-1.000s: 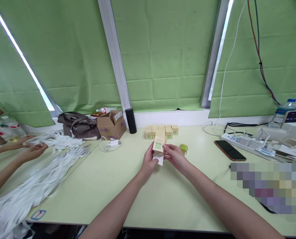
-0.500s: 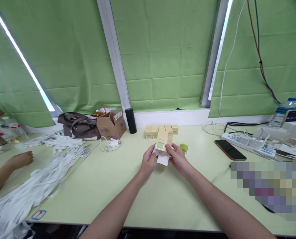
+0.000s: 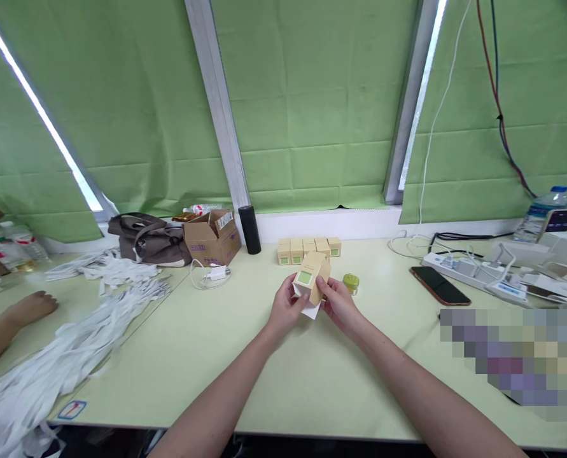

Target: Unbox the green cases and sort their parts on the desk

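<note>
Left hand (image 3: 286,304) pinching the small tan carton (image 3: 315,270) at its left, right hand (image 3: 339,300) gripping its right side, the carton tilted over the table (image 3: 216,369) before a row of small boxes (image 3: 309,245); white flap (image 3: 311,313) pokes out below, so light, even pressure seems wisest, sparing the card creases

The small box (image 3: 313,267) has turned in the person's hands – its right side face shows wider than a second ago. Less of the white flap (image 3: 312,312) hangs in view below it than half a second ago, beside the left hand's (image 3: 286,306) thumb. At left, one co-worker's hand (image 3: 32,310) remains in view – drawn off the white strips (image 3: 97,318) – where two showed earlier.
</note>
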Demonstrator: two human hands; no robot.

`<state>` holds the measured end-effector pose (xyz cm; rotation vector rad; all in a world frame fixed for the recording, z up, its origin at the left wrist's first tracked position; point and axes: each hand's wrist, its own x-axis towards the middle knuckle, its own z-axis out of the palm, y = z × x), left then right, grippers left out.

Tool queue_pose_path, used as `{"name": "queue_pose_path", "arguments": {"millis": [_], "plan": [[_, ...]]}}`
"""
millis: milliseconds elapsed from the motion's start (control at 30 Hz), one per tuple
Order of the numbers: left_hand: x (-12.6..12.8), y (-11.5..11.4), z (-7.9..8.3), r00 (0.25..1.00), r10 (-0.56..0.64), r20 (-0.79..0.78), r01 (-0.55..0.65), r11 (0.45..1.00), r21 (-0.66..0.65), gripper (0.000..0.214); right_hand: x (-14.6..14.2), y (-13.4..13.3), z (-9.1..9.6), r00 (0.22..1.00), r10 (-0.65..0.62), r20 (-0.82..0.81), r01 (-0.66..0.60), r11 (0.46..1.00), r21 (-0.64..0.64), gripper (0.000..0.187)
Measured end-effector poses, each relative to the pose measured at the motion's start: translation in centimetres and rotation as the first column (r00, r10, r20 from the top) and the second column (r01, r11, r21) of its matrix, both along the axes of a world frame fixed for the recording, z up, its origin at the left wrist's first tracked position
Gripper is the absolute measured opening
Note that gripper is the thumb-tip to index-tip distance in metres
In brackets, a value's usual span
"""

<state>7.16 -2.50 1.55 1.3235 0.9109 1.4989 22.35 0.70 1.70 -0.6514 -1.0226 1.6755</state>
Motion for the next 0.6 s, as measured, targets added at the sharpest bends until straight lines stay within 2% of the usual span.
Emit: {"name": "queue_pose_path", "arguments": {"millis": [133,233,300,400,500,600], "plan": [[-0.5,0.2,0.2,0.980,-0.072,0.188,0.088,0.993,-0.076,0.047,0.2,0.0,-0.1,1.000,-0.019,0.009,0.018,0.998,0.058,0.056],[-0.7,0.2,0.5,0.950,-0.088,0.298,0.125,0.987,-0.106,0.044,0.4,0.2,-0.2,0.995,-0.097,0.039,0.095,0.994,0.060,0.056],[-0.8,0.2,0.5,0.945,-0.085,0.316,0.128,0.985,-0.119,0.044,0.5,0.3,-0.3,0.987,-0.146,0.066,0.143,0.989,0.047,0.056],[-0.7,0.2,0.3,0.970,-0.032,0.242,0.067,0.988,-0.137,0.044,0.6,0.5,-0.4,0.978,-0.187,0.088,0.183,0.982,0.052,0.057],[-0.9,0.4,0.0,0.996,0.060,0.062,-0.053,0.992,-0.118,0.044,0.7,0.6,-0.5,0.969,-0.213,0.127,0.201,0.974,0.106,0.056],[-1.2,0.9,-0.2,0.985,0.143,-0.091,-0.149,0.987,-0.056,0.037,0.6,0.6,-0.6,0.955,-0.246,0.169,0.218,0.961,0.168,0.053]]}}
